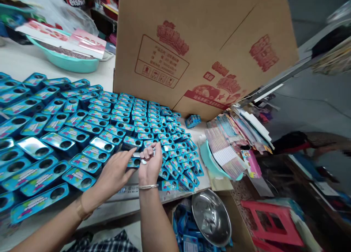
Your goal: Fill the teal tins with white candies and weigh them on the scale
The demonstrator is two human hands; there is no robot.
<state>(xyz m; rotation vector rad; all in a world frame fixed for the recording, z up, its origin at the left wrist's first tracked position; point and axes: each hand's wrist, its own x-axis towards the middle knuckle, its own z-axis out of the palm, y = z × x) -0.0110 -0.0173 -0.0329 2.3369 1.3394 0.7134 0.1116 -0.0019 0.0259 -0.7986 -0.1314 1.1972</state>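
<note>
My left hand [117,169] reaches over the near edge of the array, thumb and fingers on either side of a small blue tin [133,162]. Right beside it, my right hand [150,162] is turned palm up with the fingers curled in. Small white pieces [144,161] show at its fingers; their kind is too small to make out. Around both hands stand many blue tins [93,154] in crowded rows, each with a printed label and a dark round opening on top.
A large cardboard box [203,36] stands behind the tins. To the right are a turquoise basin [207,160] with printed sheets and stacked cards [246,124]. Below the table edge, a metal bowl [212,215] rests over blue packages. A red stool [274,222] is at the lower right.
</note>
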